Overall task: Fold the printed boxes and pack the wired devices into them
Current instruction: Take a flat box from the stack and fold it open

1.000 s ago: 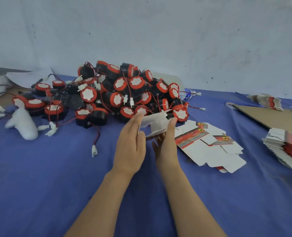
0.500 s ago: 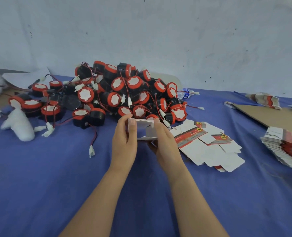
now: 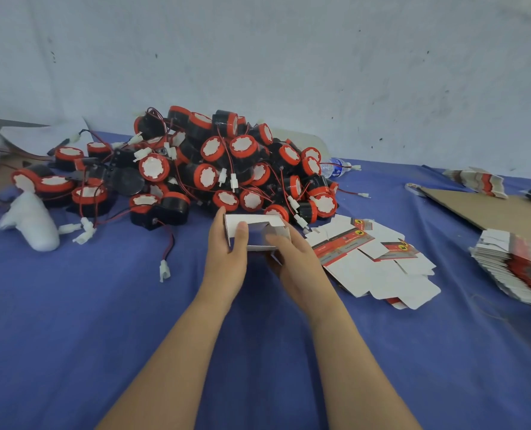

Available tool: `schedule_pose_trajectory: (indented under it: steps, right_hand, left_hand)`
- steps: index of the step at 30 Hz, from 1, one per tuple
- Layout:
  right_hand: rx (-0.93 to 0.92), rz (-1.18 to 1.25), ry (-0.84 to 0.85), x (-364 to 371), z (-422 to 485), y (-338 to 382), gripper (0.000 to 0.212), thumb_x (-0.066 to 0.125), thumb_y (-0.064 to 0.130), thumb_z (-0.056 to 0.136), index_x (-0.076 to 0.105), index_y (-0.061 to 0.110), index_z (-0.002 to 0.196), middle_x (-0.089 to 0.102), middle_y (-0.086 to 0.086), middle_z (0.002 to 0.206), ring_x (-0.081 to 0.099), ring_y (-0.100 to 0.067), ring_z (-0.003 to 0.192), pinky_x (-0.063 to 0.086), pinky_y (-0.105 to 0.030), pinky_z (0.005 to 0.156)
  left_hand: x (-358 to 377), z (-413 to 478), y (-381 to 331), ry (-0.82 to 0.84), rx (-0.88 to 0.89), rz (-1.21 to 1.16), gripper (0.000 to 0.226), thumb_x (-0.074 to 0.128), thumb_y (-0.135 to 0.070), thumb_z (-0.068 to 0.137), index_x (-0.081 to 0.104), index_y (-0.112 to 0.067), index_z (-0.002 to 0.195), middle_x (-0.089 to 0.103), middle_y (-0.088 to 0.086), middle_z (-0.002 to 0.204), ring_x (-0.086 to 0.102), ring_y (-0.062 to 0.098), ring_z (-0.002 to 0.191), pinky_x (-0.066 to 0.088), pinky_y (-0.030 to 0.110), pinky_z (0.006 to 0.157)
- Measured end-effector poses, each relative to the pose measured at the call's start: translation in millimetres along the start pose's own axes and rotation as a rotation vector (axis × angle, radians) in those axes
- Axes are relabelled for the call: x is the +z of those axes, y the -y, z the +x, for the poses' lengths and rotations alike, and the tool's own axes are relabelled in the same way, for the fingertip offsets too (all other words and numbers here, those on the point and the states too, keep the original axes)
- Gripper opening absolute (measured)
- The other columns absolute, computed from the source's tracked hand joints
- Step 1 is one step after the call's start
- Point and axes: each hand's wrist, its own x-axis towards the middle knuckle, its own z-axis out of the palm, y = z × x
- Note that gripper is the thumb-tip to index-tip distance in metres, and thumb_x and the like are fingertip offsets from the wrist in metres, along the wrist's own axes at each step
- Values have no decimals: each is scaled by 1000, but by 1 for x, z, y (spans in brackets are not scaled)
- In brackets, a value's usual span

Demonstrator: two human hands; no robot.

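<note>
With the half-formed box (image 3: 251, 226) held mid-table, just in front of the devices (image 3: 227, 169), left hand (image 3: 227, 262) pinching its left end and right hand (image 3: 295, 259) curled round the right, square the walls before tucking any flap.

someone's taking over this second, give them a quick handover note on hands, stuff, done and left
Left hand and right hand: both grip one box, partly formed, flaps not closed.
Wired devices: piled behind the hands; none seen packed.
Flat blanks: right of the hands; bigger stack far right.
Done: no finished box in view.
Left to do: finish this box, put a device in, repeat.
</note>
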Motion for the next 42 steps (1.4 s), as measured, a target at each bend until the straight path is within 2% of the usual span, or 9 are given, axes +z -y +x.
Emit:
schedule_pose_trajectory:
  steps: [4,7,11,14,20,28,31,38,42]
  right_hand:
    - [-1,75,-80,-1,1,2,21,55,30,96,71,25,109,70,0,102,65,-15,98,51,-32,93]
    - [24,72,-59,3,2,4,31,50,48,95,77,40,81,75,11,92,69,-3,90,54,-22,81]
    - [89,95,-43,9,4,9,36,46,48,96,76,28,96,71,3,107,66,-5,100,50,-22,90]
    - [33,51,44,3,0,8,19,56,33,93,70,40,105,65,11,117,60,-2,110,48,-22,97]
    - [35,-94,-144,-7,-5,5,26,63,11,90,60,22,114,66,-6,115,63,-23,106,55,-41,91]
    - [10,-122,-146,-12,-8,12,25,60,9,92,59,27,109,64,2,106,62,-16,93,55,-37,84]
    - [31,-168,-74,-10,-12,15,33,62,6,90,58,22,119,66,-7,117,65,-21,102,55,-38,91]
    - [-21,56,169,-5,-11,20,60,43,1,95,34,30,147,51,10,141,52,-12,127,44,-31,105]
    - [-136,-85,340,-3,-16,20,57,45,4,95,39,48,131,51,27,135,45,2,129,41,-19,104]
  left_hand:
    - [-5,5,1,4,-102,-279,37,46,-16,101,45,-34,134,52,-5,137,48,16,128,39,41,110]
    - [-6,5,0,-38,-76,-248,37,47,-10,99,50,-32,130,57,-4,130,55,17,121,45,45,105]
    - [-7,4,-2,-101,-43,-244,36,48,-10,98,52,-38,121,59,-5,126,56,16,117,47,47,102]
    - [-11,4,-4,-62,-28,-239,39,47,-10,99,52,-42,121,58,-6,128,55,15,120,45,45,104]
    - [-1,-9,-14,223,189,70,55,46,1,96,44,-39,133,46,-10,144,42,4,131,35,15,105]
    - [-8,-3,-17,470,-15,-164,43,46,-30,100,41,-42,140,42,-23,145,37,-4,134,32,27,113]
    - [-9,-4,-9,386,105,65,49,56,-23,96,38,-42,137,45,-21,139,45,-9,121,42,8,94]
    - [-11,1,-8,40,16,-76,41,45,-2,96,51,-33,121,61,-7,117,58,18,112,51,45,96]
    - [-15,3,-11,41,-38,-273,44,42,-4,97,57,-37,120,67,-10,115,63,14,109,58,36,84]
